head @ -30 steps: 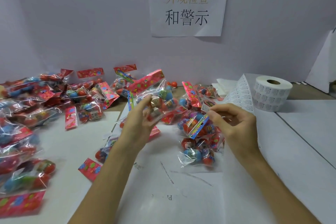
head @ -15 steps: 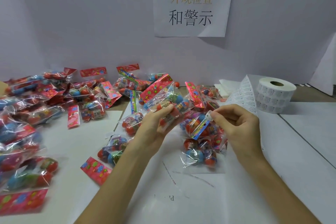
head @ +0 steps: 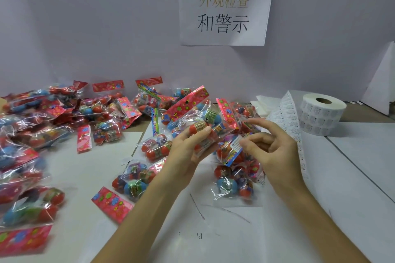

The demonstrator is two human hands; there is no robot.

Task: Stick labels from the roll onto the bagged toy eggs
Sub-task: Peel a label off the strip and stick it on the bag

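Observation:
My left hand [head: 188,147] grips a clear bag of toy eggs [head: 196,117] with a red flowered header, held up over the table. My right hand [head: 269,145] pinches a small white label [head: 236,145] between thumb and finger, right beside that bag; its other fingers are spread. The white label roll [head: 320,116] stands at the back right, and its unrolled strip [head: 290,121] trails down behind my right hand. Another bag of eggs [head: 233,179] lies on the table below my hands.
Several bagged eggs [head: 42,134] are heaped along the left and back of the white table [head: 352,177]. More bags [head: 136,177] lie near my left forearm. A paper sign [head: 224,8] hangs on the wall. A white sheet [head: 382,83] leans at the far right.
My left hand lifted the bag a little higher and toward the right. My right hand brought the label closer to the bag and spread its free fingers.

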